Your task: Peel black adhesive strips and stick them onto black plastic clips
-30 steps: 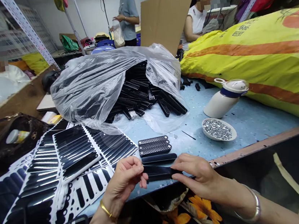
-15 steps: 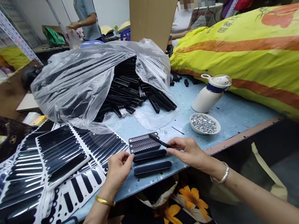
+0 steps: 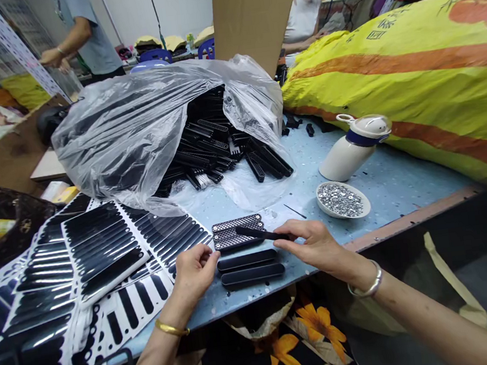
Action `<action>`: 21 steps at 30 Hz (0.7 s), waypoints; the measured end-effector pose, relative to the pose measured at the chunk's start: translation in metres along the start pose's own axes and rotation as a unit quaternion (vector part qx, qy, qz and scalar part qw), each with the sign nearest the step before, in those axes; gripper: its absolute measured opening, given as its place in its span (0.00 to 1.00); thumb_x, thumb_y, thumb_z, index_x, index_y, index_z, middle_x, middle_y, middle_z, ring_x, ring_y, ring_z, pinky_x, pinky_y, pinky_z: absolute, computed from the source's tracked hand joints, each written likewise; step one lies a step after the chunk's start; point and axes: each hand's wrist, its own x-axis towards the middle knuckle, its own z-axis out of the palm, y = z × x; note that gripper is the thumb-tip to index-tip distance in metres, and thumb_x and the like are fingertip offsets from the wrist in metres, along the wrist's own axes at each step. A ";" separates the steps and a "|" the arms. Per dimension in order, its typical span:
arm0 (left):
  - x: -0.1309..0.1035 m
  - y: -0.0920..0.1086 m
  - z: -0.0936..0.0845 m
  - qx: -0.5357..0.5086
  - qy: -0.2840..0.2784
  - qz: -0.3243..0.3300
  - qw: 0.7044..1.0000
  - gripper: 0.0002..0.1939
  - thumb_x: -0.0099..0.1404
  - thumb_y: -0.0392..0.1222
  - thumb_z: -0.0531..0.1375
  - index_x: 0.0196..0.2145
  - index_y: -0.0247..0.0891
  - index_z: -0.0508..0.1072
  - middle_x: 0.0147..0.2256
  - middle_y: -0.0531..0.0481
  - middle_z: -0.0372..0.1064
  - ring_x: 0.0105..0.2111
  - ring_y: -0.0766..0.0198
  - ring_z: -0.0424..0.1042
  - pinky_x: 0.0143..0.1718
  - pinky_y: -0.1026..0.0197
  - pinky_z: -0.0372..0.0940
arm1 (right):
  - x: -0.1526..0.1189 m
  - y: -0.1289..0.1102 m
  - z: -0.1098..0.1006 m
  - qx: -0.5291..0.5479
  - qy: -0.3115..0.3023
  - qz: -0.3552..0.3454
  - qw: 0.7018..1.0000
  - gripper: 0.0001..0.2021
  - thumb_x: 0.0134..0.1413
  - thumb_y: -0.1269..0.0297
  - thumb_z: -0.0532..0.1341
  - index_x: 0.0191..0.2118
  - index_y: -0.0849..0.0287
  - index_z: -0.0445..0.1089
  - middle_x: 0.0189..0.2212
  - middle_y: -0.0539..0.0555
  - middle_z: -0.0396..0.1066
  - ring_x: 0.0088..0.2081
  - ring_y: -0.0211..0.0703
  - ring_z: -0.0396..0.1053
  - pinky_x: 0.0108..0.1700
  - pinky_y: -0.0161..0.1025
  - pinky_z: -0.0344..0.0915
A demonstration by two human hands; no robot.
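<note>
My right hand (image 3: 310,242) grips a slim black stick-like tool (image 3: 254,233) between thumb and fingers. Its tip lies over black pieces with a mesh pattern and round metal dots (image 3: 236,226), set side by side on the table. In front of them rest two smooth black strips, a rear one (image 3: 247,260) and a front one (image 3: 252,275), nearly touching. My left hand (image 3: 197,271) is pinched closed at the left ends of these pieces. Whatever is between its fingertips, if anything, is too small to make out.
A white bowl of small metal bits (image 3: 342,200) and a white bottle (image 3: 348,149) stand on the right. Behind is a clear plastic bag (image 3: 117,133) of black parts. Sheets of black strips (image 3: 104,247) cover the left; a yellow sack (image 3: 427,89) lies right. Two co-workers are beyond.
The tool in my right hand has tipped flatter, over the mesh pieces. The rear smooth strip sits closer to the front one. A co-worker at the back has moved left.
</note>
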 end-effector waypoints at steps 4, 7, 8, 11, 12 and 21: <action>0.012 -0.001 0.001 0.016 0.010 0.002 1.000 0.08 0.50 0.41 0.66 0.30 0.37 0.77 0.20 0.55 0.68 0.20 0.65 0.65 0.26 0.64 0.59 | 0.008 0.007 -0.005 -0.009 0.013 -0.018 1.000 0.08 0.58 0.60 0.63 0.36 0.56 0.79 0.27 0.53 0.77 0.28 0.43 0.73 0.28 0.37 0.67; 0.018 0.000 0.005 0.055 -0.012 0.014 0.998 0.05 0.51 0.36 0.66 0.29 0.37 0.78 0.18 0.56 0.66 0.20 0.66 0.64 0.26 0.64 0.58 | 0.011 0.010 -0.005 -0.015 0.004 -0.025 1.000 0.09 0.60 0.59 0.63 0.39 0.56 0.79 0.29 0.54 0.77 0.29 0.43 0.74 0.27 0.36 0.67; 0.019 0.001 0.007 0.059 -0.016 0.016 0.998 0.04 0.52 0.36 0.65 0.28 0.37 0.78 0.18 0.56 0.66 0.20 0.66 0.64 0.27 0.64 0.58 | 0.012 0.011 -0.005 -0.022 0.001 -0.029 0.999 0.09 0.60 0.59 0.62 0.39 0.56 0.79 0.29 0.54 0.77 0.29 0.42 0.74 0.27 0.36 0.67; 0.021 0.001 0.010 0.059 -0.024 0.017 0.998 0.03 0.54 0.34 0.64 0.29 0.37 0.78 0.19 0.55 0.67 0.21 0.66 0.65 0.28 0.64 0.58 | 0.015 0.012 -0.004 -0.046 0.000 -0.059 0.997 0.10 0.63 0.60 0.60 0.40 0.57 0.79 0.27 0.53 0.75 0.27 0.41 0.72 0.29 0.36 0.68; 0.022 0.001 0.011 0.058 -0.027 0.018 0.998 0.04 0.55 0.34 0.63 0.30 0.37 0.78 0.20 0.55 0.67 0.21 0.66 0.65 0.28 0.64 0.58 | 0.017 0.012 -0.005 -0.052 0.002 -0.072 0.996 0.10 0.63 0.61 0.60 0.40 0.57 0.78 0.27 0.53 0.75 0.27 0.41 0.72 0.29 0.36 0.68; 0.020 -0.003 0.003 0.044 -0.077 0.088 0.992 0.03 0.56 0.33 0.63 0.30 0.35 0.78 0.21 0.55 0.67 0.23 0.67 0.64 0.27 0.65 0.56 | 0.023 0.003 -0.003 -0.062 -0.032 -0.156 0.985 0.07 0.62 0.69 0.61 0.43 0.58 0.76 0.32 0.56 0.76 0.33 0.43 0.74 0.35 0.38 0.72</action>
